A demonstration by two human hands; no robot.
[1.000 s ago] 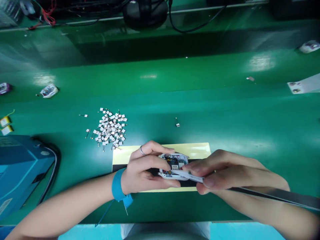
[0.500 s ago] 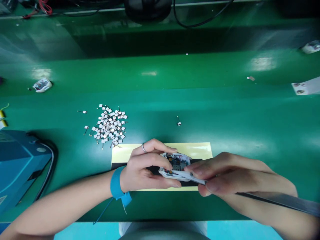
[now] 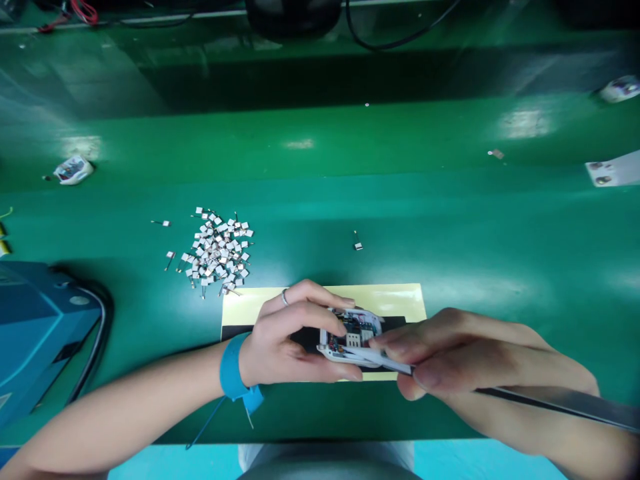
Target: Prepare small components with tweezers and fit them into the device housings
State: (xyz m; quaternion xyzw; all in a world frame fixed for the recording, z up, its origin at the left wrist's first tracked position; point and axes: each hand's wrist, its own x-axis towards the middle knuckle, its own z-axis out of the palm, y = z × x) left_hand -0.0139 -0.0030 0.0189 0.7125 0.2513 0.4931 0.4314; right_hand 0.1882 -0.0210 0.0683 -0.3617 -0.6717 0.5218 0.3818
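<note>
Head view, looking forward and down at the table (image 3: 440, 200)

The one camera sits on the person's head, facing the far edge; both hands, left (image 3: 295, 333) and right (image 3: 460, 353), appear close, low in the view, with the person's clothing at the bottom.

Ring, one: slim, silver-coloured (image 3: 285, 297); on a finger of the left hand (image 3: 287, 337), seven o'clock in view. Wrist strap, one: flat, bright blue (image 3: 231, 368), loose tail at its five o'clock; thin blue cord (image 3: 206, 423) toward seven. Garment: pale grey (image 3: 325, 463), six o'clock.
</note>
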